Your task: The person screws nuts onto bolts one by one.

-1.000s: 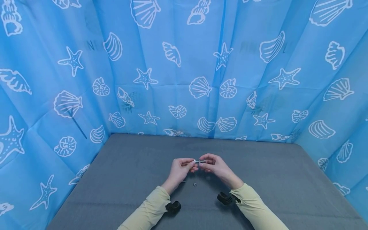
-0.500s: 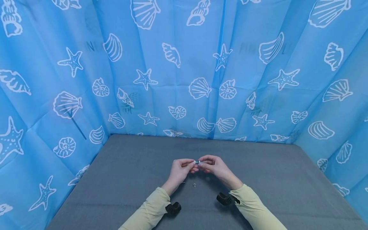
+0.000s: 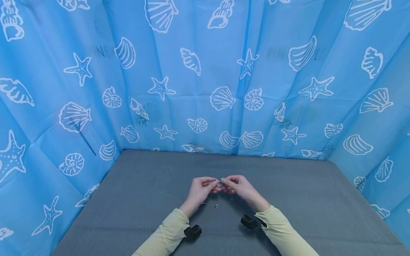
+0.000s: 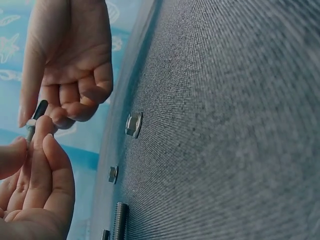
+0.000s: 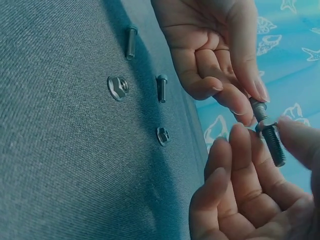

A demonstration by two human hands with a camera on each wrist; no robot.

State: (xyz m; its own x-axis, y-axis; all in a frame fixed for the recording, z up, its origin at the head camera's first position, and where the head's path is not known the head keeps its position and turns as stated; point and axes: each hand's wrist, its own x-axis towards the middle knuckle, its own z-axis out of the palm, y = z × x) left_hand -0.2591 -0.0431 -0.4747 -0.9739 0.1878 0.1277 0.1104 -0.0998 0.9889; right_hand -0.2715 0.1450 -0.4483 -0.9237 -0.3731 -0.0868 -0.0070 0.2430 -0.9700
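Observation:
My left hand (image 3: pixel 199 190) pinches the head end of a metal bolt (image 5: pixel 273 145) between thumb and fingertips. A hex flange nut (image 5: pixel 265 126) sits partway along the bolt's threaded shank. From the other side my right hand (image 3: pixel 242 188) has its thumb and forefinger tips on that nut, its remaining fingers loosely bent. The bolt's free end points toward the right palm in the right wrist view. Both hands are raised above the grey table (image 3: pixel 160 167). Fingers hide most of the bolt in the head view.
On the cloth below lie two loose flange nuts, a nearer nut (image 5: pixel 118 88) and a farther nut (image 5: pixel 162 136). Beside them are two more bolts, one bolt (image 5: pixel 131 44) and another bolt (image 5: pixel 162 90). A blue shell-patterned curtain (image 3: pixel 198 89) surrounds the table.
My right fingers have shifted on the bolt, with the thumb higher and more extended beside the nut. My left hand keeps its place.

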